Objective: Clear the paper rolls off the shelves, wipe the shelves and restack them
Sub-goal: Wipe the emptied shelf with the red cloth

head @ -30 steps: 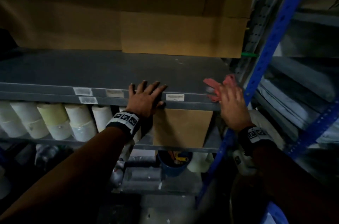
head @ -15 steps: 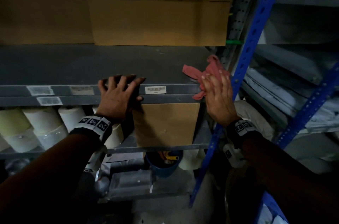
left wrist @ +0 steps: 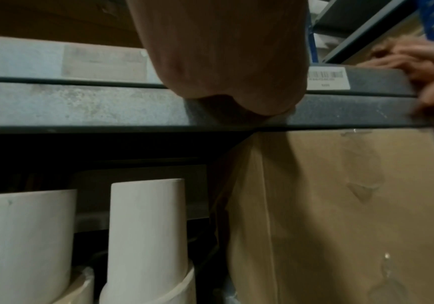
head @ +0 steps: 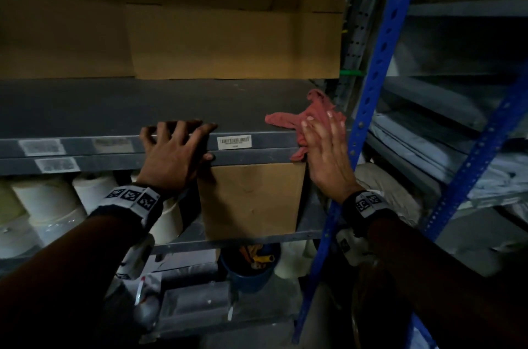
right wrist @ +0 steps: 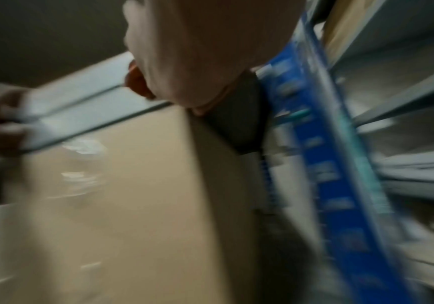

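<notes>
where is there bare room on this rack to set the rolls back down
The upper shelf is bare from its front edge, where the left hand rests, back to the cardboard boxes, and across to the red rag under the right hand by the blue upright. Crowded: the lower shelf, filled with paper rolls beside a brown carton.

Black wristbands (head: 130,200) with white patterned tags
</notes>
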